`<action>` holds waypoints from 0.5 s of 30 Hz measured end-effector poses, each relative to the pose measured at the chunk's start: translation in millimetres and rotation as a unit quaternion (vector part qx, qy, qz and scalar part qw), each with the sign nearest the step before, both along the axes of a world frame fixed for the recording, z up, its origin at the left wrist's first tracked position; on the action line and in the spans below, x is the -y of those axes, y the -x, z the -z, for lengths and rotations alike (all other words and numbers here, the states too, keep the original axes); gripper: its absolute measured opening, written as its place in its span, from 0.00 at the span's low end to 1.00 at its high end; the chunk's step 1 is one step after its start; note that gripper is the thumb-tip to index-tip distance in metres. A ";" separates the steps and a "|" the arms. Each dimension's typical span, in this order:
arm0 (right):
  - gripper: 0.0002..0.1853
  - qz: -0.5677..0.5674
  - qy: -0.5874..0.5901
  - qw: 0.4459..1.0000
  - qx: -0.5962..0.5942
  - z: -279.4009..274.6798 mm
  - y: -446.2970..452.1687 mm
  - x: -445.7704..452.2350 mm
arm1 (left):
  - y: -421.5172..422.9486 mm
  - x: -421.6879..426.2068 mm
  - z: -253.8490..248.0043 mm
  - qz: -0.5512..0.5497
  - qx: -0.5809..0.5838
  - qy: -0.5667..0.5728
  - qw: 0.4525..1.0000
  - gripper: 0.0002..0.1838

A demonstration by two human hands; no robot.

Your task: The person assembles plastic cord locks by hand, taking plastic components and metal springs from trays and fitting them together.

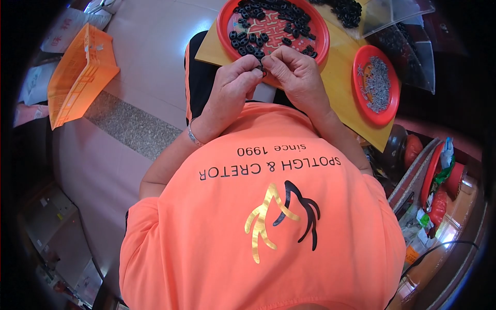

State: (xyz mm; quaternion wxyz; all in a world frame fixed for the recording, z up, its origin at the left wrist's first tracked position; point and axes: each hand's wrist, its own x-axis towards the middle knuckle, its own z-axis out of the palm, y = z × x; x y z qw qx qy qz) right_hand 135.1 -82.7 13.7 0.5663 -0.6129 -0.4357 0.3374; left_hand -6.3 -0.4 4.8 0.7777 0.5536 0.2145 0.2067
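My left hand [235, 85] is closed, its thumb and fingers pinched on a small black plastic piece [262, 71], mostly hidden by the fingertips. Meeting it at the fingertips, my right hand [298, 77] is also pinched shut; what lies between its thumb and finger is too small to make out. Both hands are just in front of a red patterned tray [324, 39]. Several black cord locks with two holes [250, 41] lie scattered in that tray. To the right, a smaller red plate [357, 77] holds a heap of small grey metal pieces [378, 85], perhaps springs.
The tray and plate stand on a yellow board [338, 77]. More black pieces [347, 11] are piled at the back, beside clear plastic containers [408, 57]. An orange crate [80, 77] stands on the floor at left. Cluttered shelving [434, 206] is at right.
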 end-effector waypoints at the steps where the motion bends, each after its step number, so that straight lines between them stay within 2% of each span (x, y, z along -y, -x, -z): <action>1: 0.12 -0.001 0.002 1.000 -0.002 1.8 0.2 -0.1 | 0.2 0.3 0.2 -0.002 -0.002 -0.007 1.000 0.08; 7: 0.11 0.005 -0.004 1.000 0.019 2.9 1.0 2.5 | 0.4 -1.8 2.9 0.006 0.005 -0.027 1.000 0.07; 11: 0.11 0.003 0.003 1.000 0.024 3.4 0.7 2.4 | -0.7 -1.6 2.9 0.007 0.002 0.016 1.000 0.07; 15: 0.11 0.003 -0.005 0.999 -0.045 2.7 1.5 1.1 | -1.4 -2.1 2.6 0.005 0.005 0.027 1.000 0.07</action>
